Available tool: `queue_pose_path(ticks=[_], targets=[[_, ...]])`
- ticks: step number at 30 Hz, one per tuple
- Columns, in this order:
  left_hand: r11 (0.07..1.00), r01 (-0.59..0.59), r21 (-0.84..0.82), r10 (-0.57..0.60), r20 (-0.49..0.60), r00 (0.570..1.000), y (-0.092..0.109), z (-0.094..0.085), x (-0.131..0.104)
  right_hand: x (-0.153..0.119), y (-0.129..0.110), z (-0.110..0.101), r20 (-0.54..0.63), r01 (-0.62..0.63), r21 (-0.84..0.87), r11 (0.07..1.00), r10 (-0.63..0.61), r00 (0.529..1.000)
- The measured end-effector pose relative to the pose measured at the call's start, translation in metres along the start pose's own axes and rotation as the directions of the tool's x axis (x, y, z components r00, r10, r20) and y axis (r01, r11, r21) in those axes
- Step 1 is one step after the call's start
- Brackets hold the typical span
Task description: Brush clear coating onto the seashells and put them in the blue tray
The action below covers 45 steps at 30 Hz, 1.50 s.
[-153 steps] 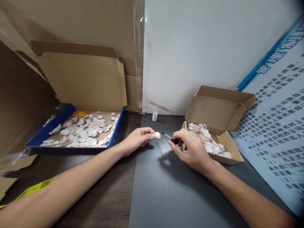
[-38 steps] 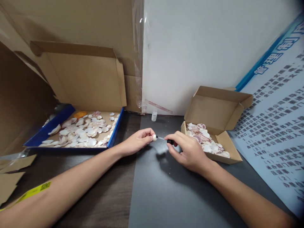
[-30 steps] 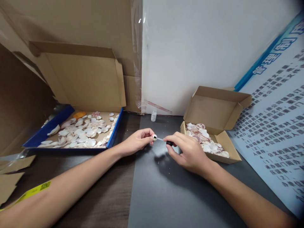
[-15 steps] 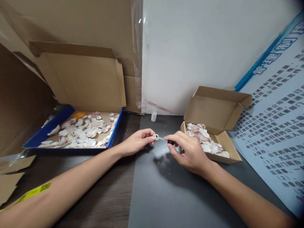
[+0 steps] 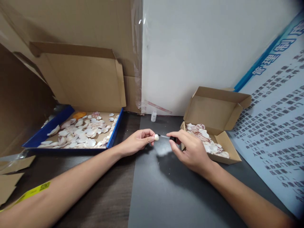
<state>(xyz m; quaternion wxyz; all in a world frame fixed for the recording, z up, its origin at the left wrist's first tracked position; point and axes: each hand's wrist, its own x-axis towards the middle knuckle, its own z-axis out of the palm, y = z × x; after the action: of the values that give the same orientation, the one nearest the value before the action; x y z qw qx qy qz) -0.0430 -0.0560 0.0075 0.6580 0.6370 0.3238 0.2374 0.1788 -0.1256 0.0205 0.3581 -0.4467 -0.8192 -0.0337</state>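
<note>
My left hand (image 5: 144, 138) pinches a small, rounded white shell (image 5: 156, 137) between thumb and fingertips. In my right hand (image 5: 191, 150) is a brush applicator with a black cap (image 5: 173, 139), gripped by the cap. Its thin pale stem (image 5: 164, 136) points left and ends in a small dark tip. That tip is right at the shell's upper right edge; whether it touches I cannot tell. Behind the hands, a small clear bottle (image 5: 153, 116) with a white label stands upright near the wall.
On the left, a blue-sided cardboard box (image 5: 115, 128) holds many pale shells and an orange one. To the right an open brown box (image 5: 229, 144) contains striped and white shells. A grey mat (image 5: 152, 193) covers part of the dark table. A printed poster (image 5: 275, 126) stands at far right.
My right hand has drawn the brush slightly to the right, so its dark tip now shows at the shell's edge instead of across it. My left hand has hardly moved.
</note>
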Motion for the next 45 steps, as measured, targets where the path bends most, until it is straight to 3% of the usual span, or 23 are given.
queue_pose_path(ticks=[7,11,15,20,25,37,41,45], targets=[[0.999,-0.007,0.044,0.007,0.001,1.0,0.0021,0.0003,-0.0005,0.0,-0.0009,0.0001,-0.002,-0.026,0.01,1.0,0.026,1.0],[0.998,-0.018,0.065,0.019,-0.014,1.0,0.0043,0.0014,-0.0009,0.0002,-0.0009,-0.0002,0.03,0.029,0.073,0.997,-0.031,0.999],[0.996,-0.002,0.087,0.004,-0.019,1.0,0.0052,0.0018,-0.001,-0.0001,0.0,0.0004,0.014,-0.019,0.001,1.0,0.019,1.0],[0.994,0.004,0.108,-0.003,-0.001,1.0,0.006,0.0014,-0.0016,-0.0005,-0.0003,0.0011,0.018,0.065,0.077,0.995,-0.066,0.998],[0.992,0.005,0.128,-0.006,0.006,1.0,0.007,0.002,-0.0018,-0.0011,0.0006,0.0028,-0.067,-0.028,0.032,0.999,0.03,0.997],[0.999,0.011,0.038,-0.01,-0.018,1.0,0.005,0.003,-0.0015,-0.0009,0.0014,0.0024,0.007,-0.025,0.049,0.998,0.025,1.0],[1.0,0.01,0.024,-0.01,-0.012,1.0,0.004,0.0024,-0.0014,-0.0007,0.0005,0.0025,-0.031,-0.013,0.076,0.997,0.016,0.999],[1.0,-0.01,0.027,0.01,-0.012,1.0,0.0034,0.0017,-0.0013,-0.0005,0.0,0.0024,0.025,-0.012,0.063,0.998,0.01,1.0]])
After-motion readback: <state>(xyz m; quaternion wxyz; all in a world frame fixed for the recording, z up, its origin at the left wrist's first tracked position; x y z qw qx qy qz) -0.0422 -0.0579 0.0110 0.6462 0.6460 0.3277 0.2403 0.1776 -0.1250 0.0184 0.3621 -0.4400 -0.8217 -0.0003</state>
